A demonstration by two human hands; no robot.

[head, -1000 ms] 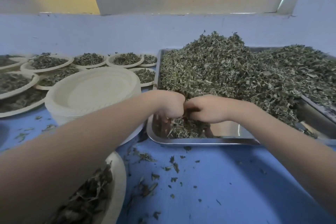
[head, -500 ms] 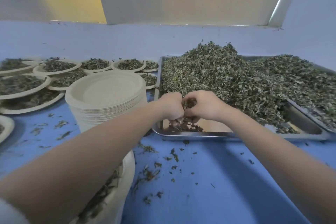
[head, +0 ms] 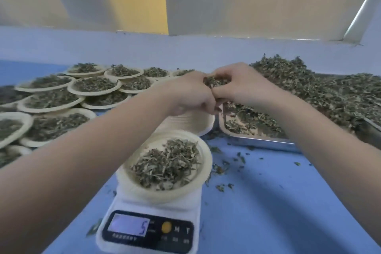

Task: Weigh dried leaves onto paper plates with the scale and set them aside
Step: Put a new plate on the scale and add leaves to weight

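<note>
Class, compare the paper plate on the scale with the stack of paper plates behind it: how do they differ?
The plate on the scale is single and holds dried leaves; the stack is many plates. The single plate sits on the scale; the stack stands behind it, partly hidden by the hands. Both are pale and round.

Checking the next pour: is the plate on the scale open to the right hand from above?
Probably yes: the right hand, holding leaves, is raised beyond the plate on the scale, and nothing covers it.
</note>
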